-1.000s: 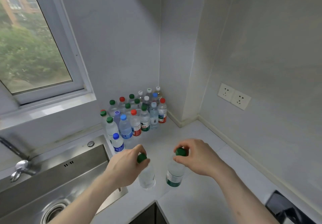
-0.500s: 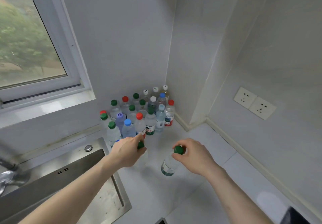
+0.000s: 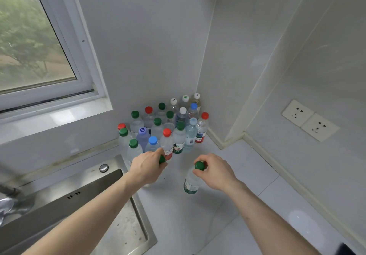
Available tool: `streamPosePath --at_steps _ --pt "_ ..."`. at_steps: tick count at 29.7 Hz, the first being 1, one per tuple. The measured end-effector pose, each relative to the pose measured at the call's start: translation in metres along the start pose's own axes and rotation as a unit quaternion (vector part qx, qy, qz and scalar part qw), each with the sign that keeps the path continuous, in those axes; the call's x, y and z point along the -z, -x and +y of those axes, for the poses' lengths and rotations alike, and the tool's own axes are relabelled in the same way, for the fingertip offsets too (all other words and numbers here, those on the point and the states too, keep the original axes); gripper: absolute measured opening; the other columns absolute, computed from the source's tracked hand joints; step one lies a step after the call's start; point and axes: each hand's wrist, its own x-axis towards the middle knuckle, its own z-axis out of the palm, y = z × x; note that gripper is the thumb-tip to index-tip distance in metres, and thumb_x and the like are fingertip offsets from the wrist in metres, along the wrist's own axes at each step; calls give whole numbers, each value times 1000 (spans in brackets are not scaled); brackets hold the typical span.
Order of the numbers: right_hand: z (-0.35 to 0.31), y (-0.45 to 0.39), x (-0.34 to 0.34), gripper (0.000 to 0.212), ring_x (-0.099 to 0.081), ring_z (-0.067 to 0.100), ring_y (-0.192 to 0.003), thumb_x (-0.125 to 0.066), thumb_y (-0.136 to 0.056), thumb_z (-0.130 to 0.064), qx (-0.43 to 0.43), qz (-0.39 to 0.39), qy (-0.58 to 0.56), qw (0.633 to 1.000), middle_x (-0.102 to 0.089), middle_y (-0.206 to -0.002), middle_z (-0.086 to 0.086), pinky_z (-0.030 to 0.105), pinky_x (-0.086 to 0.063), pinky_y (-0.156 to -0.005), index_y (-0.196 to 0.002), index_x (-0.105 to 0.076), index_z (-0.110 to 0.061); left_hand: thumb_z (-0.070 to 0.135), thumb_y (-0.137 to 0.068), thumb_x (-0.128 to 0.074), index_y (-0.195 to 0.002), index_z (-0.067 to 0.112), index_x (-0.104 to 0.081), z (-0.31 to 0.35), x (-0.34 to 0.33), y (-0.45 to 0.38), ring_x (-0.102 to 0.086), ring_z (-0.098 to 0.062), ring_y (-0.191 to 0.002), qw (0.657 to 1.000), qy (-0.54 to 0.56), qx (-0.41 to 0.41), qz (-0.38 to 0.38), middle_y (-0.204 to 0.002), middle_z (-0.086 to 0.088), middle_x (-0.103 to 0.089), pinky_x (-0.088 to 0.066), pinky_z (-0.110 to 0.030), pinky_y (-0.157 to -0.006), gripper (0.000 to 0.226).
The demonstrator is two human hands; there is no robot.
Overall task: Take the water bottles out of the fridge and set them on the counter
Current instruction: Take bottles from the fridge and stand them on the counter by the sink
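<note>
My left hand (image 3: 147, 167) grips a clear water bottle by its green cap (image 3: 162, 159); the hand hides most of that bottle. My right hand (image 3: 216, 170) pinches the green cap of a second clear bottle (image 3: 191, 182) with a green label, which stands on the white counter (image 3: 247, 167). Both bottles sit just in front of a cluster of several water bottles (image 3: 168, 127) with green, red, blue and white caps, packed into the counter's back corner. The fridge is out of view.
A steel sink (image 3: 83, 201) lies at the left, its rim right beside my left hand, with a tap (image 3: 8, 203) at the far left. A window (image 3: 33, 42) is above it. Wall sockets (image 3: 309, 120) are at the right.
Both hands have carried their bottles forward toward the cluster in the corner. The view has tilted up and moved closer to the wall.
</note>
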Motion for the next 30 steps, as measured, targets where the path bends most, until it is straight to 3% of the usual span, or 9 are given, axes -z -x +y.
streamPosePath --at_steps 14,18,24,30 --pt "-36 -63 -27 32 -61 24 -112 -74 -94 -34 34 15 16 999 -62 -122 -4 35 -51 -89 -124 -67 -35 57 -99 -51 -120 36 -55 -16 2 -9 -62 -21 -80 999 27 11 32 -98 7 -70 -49 -31 -62 30" --pt "-44 -74 -32 34 -61 24 -112 -73 -95 -32 40 26 1 999 -62 -120 -3 34 -50 -87 -128 -66 -34 56 -98 -52 -123 40 -60 -23 4 -9 -67 -19 -86 998 33 11 49 -104 11 -71 -56 -33 -65 30" --pt "-59 -84 -41 36 -61 24 -110 -73 -96 -27 51 32 -16 998 -62 -121 -2 34 -50 -84 -131 -65 -32 49 -96 -61 -117 40 -66 -20 5 -12 -66 -19 -90 997 44 29 54 -107 11 -69 -43 -29 -63 24" --pt "-55 -79 -51 36 -61 22 -110 -70 -98 -26 47 59 -42 996 -61 -122 -3 34 -51 -83 -133 -63 -34 47 -95 -66 -117 41 -69 -21 1 -11 -65 -17 -86 993 85 59 59 -101 13 -67 -51 -29 -65 23"
